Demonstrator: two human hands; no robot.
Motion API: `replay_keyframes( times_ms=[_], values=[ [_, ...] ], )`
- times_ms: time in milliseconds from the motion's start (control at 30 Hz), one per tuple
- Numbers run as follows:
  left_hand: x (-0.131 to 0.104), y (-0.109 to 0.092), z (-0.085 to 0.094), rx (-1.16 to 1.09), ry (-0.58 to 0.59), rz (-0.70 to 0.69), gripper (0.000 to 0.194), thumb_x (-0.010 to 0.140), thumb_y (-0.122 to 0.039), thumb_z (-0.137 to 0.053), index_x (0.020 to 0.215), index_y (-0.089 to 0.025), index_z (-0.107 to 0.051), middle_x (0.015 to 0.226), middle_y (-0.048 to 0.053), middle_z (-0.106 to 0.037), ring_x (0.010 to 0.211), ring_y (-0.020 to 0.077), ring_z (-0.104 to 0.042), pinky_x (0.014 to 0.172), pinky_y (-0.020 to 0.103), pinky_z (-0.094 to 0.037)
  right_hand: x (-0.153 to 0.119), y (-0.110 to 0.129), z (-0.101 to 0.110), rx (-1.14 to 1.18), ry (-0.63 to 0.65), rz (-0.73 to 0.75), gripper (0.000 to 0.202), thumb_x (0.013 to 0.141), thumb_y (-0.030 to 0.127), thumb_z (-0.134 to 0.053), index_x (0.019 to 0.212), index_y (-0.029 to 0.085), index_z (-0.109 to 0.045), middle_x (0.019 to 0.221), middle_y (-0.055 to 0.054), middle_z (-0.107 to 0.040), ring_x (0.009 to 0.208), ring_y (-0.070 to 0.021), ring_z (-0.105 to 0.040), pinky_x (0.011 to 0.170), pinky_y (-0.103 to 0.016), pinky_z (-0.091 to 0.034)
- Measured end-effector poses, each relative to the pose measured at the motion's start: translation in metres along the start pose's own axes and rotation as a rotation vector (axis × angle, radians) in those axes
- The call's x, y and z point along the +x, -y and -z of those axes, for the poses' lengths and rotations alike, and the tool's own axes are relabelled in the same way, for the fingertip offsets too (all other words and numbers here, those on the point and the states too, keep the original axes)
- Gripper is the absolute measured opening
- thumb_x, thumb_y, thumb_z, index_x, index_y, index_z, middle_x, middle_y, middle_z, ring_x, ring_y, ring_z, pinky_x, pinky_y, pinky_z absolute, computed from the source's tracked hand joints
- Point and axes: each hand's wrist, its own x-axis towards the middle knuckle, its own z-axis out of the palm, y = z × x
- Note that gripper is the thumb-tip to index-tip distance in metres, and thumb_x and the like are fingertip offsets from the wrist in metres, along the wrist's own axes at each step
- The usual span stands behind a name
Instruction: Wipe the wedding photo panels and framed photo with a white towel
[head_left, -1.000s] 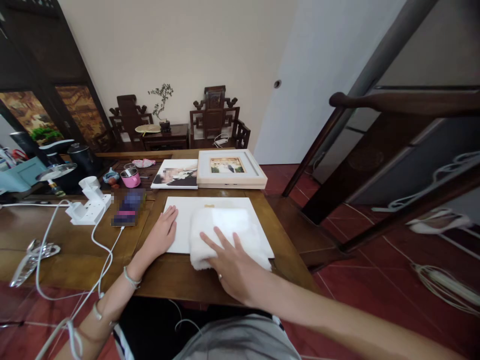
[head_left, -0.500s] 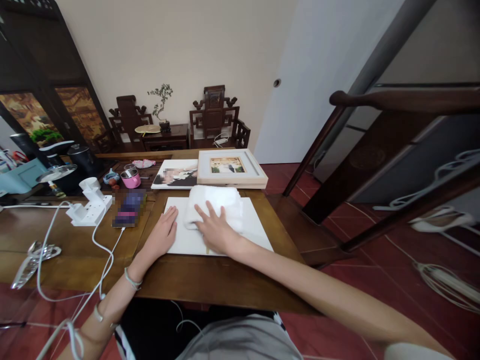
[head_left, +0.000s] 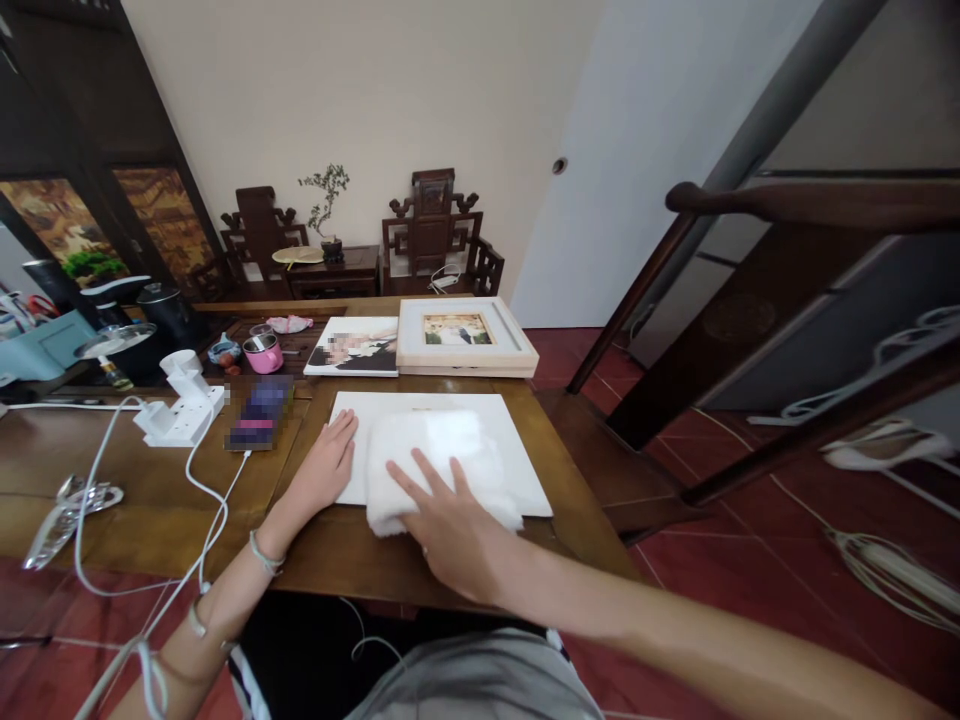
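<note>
A folded white towel [head_left: 442, 455] lies over the middle and front edge of a flat white rectangular board or album [head_left: 517, 480] on the wooden table. My right hand [head_left: 457, 530] rests palm down on the towel's near part, fingers spread, pressing it. At the board's left edge, my left hand [head_left: 330, 460] lies flat with its fingers stretched out, touching the board. The board shows a small gold mark near its far edge; the towel covers much of its surface.
Behind the board sit a picture frame box [head_left: 517, 350] and a photo panel [head_left: 352, 350]. To the left are a phone [head_left: 259, 415], a white power strip [head_left: 187, 415] with cables, a pink cup [head_left: 264, 355] and a silver object [head_left: 67, 520]. A wooden chair [head_left: 675, 360] stands at right.
My right hand has drawn the towel toward me, from the board's far side to over its near edge. The left hand stays in place on the left edge.
</note>
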Motion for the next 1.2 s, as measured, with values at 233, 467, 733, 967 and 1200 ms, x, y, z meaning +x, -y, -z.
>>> replay_keyframes(
  times_ms=[233,467,733,967,1200],
  values=[
    [0.0,0.003,0.001,-0.027,0.014,0.001,0.048,0.095,-0.025,-0.028,0.138,-0.013,-0.044,0.148,0.015,-0.039,0.141,0.0232,-0.03,0.115,0.05,-0.023,0.075,-0.043,0.003,-0.029,-0.102,-0.147,0.052,0.084,0.01,-0.042,0.135,0.014,-0.051,0.156,-0.017,-0.02,0.139,-0.0478,-0.013,0.097,-0.076,-0.025],
    [0.001,0.0,0.002,-0.041,0.017,0.03,0.049,0.095,-0.024,-0.026,0.14,-0.011,-0.042,0.149,0.015,-0.038,0.141,0.0231,-0.029,0.116,0.049,-0.022,0.061,-0.021,-0.005,-0.114,-0.153,-0.035,0.041,0.087,0.013,-0.042,0.124,0.013,-0.061,0.155,-0.018,-0.022,0.137,-0.049,-0.017,0.099,-0.075,-0.025],
    [-0.001,0.001,0.003,-0.046,0.027,0.015,0.047,0.095,-0.026,-0.03,0.139,-0.013,-0.043,0.149,0.015,-0.037,0.141,0.0235,-0.028,0.116,0.051,-0.022,-0.008,0.024,-0.005,0.028,-0.054,0.142,0.034,0.086,0.025,-0.049,0.114,0.019,-0.068,0.155,-0.012,-0.024,0.139,-0.0464,-0.016,0.103,-0.072,-0.022],
    [0.0,-0.001,0.001,-0.019,0.014,0.016,0.048,0.095,-0.023,-0.027,0.137,-0.01,-0.044,0.147,0.017,-0.04,0.141,0.0244,-0.03,0.115,0.051,-0.024,0.032,-0.017,-0.001,-0.001,-0.087,-0.016,0.045,0.084,0.013,-0.045,0.127,0.015,-0.059,0.156,-0.013,-0.022,0.14,-0.0435,-0.016,0.104,-0.07,-0.024],
    [0.002,-0.013,0.013,-0.148,-0.106,0.015,0.05,0.096,-0.032,-0.03,0.139,-0.009,-0.042,0.148,0.015,-0.039,0.139,0.0219,-0.033,0.116,0.043,-0.026,0.079,-0.02,0.005,0.003,-0.151,-0.206,0.042,0.089,0.012,-0.038,0.124,0.012,-0.061,0.154,-0.018,-0.025,0.136,-0.0504,-0.018,0.096,-0.077,-0.025]
  ],
)
